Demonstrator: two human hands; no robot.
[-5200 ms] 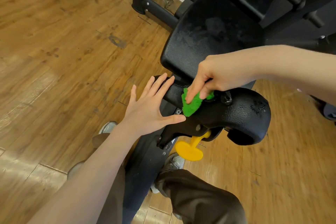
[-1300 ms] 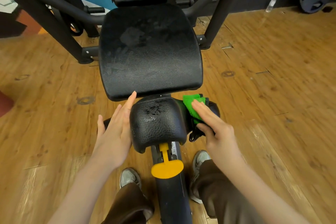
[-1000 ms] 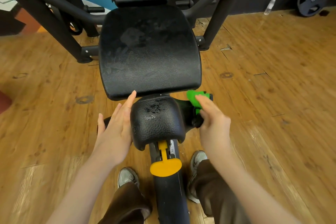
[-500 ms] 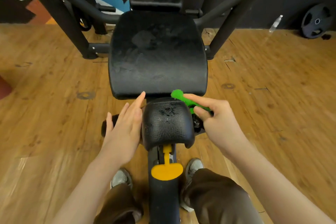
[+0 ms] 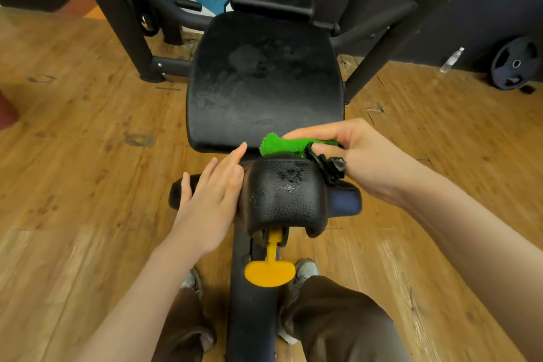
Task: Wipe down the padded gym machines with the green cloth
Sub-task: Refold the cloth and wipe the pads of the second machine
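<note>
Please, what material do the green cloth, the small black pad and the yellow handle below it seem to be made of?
Green cloth: soft fuzzy fabric, probably microfibre or terry; its surface looks fluffy. Small black pad: likely vinyl or faux leather over padding; pebbled grain, slight sheen, rounded edges. Yellow handle: probably moulded plastic; smooth, matte, uniform colour.

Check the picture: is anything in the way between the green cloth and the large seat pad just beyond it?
Nothing visible is. The right hand pinches the green cloth at the rear top edge of the small front pad, and the large seat pad begins just beyond it. The left hand lies flat off to the side.
</note>
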